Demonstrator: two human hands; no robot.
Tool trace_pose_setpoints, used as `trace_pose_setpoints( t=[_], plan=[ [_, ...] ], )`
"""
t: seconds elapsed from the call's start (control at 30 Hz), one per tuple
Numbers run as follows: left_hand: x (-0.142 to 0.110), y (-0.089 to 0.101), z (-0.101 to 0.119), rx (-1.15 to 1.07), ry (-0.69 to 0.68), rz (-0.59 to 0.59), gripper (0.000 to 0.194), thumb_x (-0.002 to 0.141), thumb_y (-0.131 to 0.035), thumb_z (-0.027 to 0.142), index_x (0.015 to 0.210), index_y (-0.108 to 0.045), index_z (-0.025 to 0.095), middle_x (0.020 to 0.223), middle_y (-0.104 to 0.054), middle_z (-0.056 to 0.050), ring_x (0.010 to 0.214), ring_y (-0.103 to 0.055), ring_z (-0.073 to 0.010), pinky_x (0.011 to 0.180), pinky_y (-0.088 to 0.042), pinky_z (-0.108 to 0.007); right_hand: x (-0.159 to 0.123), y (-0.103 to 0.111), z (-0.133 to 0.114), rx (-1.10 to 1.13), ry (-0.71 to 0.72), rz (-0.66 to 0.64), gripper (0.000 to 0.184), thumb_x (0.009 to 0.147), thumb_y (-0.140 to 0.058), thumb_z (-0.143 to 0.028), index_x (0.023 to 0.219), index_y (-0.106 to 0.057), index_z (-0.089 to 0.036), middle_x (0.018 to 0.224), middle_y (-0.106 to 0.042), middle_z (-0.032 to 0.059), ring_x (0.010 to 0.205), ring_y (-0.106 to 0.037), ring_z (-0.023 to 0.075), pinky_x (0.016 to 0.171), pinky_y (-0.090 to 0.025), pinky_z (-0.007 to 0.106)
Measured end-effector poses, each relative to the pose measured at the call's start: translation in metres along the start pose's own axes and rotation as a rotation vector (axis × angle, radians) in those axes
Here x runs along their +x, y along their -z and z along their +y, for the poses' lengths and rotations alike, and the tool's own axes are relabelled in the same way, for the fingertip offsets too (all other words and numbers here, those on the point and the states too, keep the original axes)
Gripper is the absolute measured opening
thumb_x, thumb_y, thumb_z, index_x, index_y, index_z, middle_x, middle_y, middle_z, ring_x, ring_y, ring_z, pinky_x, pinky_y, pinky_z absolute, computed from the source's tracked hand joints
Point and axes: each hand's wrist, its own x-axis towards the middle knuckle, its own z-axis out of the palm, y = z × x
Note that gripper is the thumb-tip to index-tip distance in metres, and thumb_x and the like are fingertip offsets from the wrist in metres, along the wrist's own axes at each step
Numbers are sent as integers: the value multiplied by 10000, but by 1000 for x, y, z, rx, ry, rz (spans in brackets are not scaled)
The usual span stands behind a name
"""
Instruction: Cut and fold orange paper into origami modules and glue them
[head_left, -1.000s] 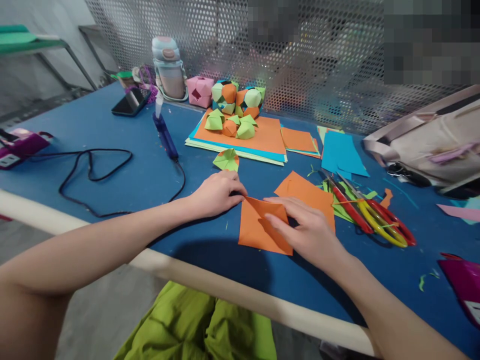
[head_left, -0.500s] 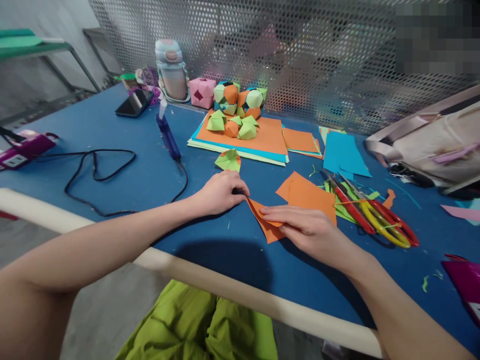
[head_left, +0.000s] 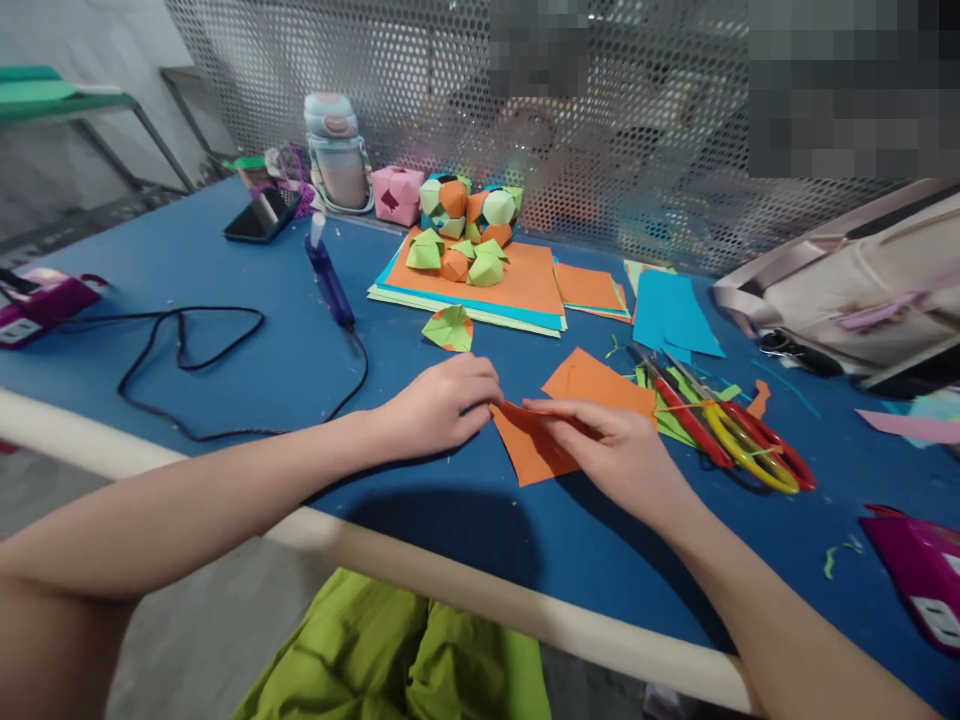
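Note:
An orange sheet of paper [head_left: 529, 450] with a folded upper edge lies on the blue table in front of me. My left hand [head_left: 446, 405] is closed on its left corner, thumb and fingers pinched together. On the right, my right hand [head_left: 611, 445] grips the upper edge of the same sheet between thumb and fingers and hides that end. More orange paper [head_left: 596, 385] lies just behind my right hand. Beyond my left hand sits a small folded green and orange paper piece [head_left: 450, 328].
Scissors [head_left: 720, 425] with red and yellow handles lie among green scraps at right. A blue glue gun [head_left: 328, 280] trails its black cord [head_left: 187, 365] at left. Paper stacks [head_left: 525, 285] bear folded shapes. A bottle [head_left: 337, 160], phone [head_left: 262, 215] and bag [head_left: 862, 280] stand farther back.
The folded flap of the orange sheet has been raised, so more of the sheet's surface shows. My right hand has tilted up with the edge. The view has shifted slightly.

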Motion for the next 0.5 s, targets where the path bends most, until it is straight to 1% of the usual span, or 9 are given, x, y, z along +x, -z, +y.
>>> trace_pose_setpoints(
  t=[0.1, 0.2, 0.27, 0.37, 0.5],
  plan=[
    [-2, -2, 0, 60, -45, -147, 277, 846, -410, 111, 958, -662, 134, 953, -641, -97, 910, -567, -182, 849, -457, -312, 0, -1, 0, 1, -49, 19, 218, 837, -521, -165, 937, -708, -215, 922, -742, 7, 806, -712, 187, 687, -609, 279],
    [-2, -3, -1, 112, -37, -211, 288, 845, -414, 110, 970, -672, 132, 977, -638, -99, 921, -561, -192, 851, -447, -318, 0, -1, 1, -12, 5, -19, 234, 837, -510, -144, 960, -699, -208, 960, -736, 16, 851, -705, 188, 732, -602, 284],
    [-1, -2, 0, 142, -38, -240, 289, 848, -415, 121, 965, -678, 135, 984, -635, -93, 913, -559, -194, 843, -438, -320, -1, 0, 2, -36, 83, -37, 247, 841, -499, -126, 981, -690, -197, 999, -727, 33, 891, -697, 185, 790, -591, 290],
    [-1, -1, 3, 200, -42, -273, 276, 849, -430, 156, 954, -684, 137, 989, -628, -92, 913, -550, -207, 832, -426, -332, -1, 3, 6, -116, 243, -48, 262, 850, -483, -99, 1010, -673, -181, 1033, -714, 66, 938, -683, 188, 857, -570, 315],
    [-4, 1, 8, 289, -51, -285, 269, 857, -427, 199, 926, -679, 136, 1006, -612, -106, 937, -530, -223, 822, -405, -343, -1, 6, 10, -212, 444, -55, 267, 866, -461, -80, 1038, -645, -167, 1048, -704, 103, 988, -663, 200, 880, -561, 356]
  ],
)
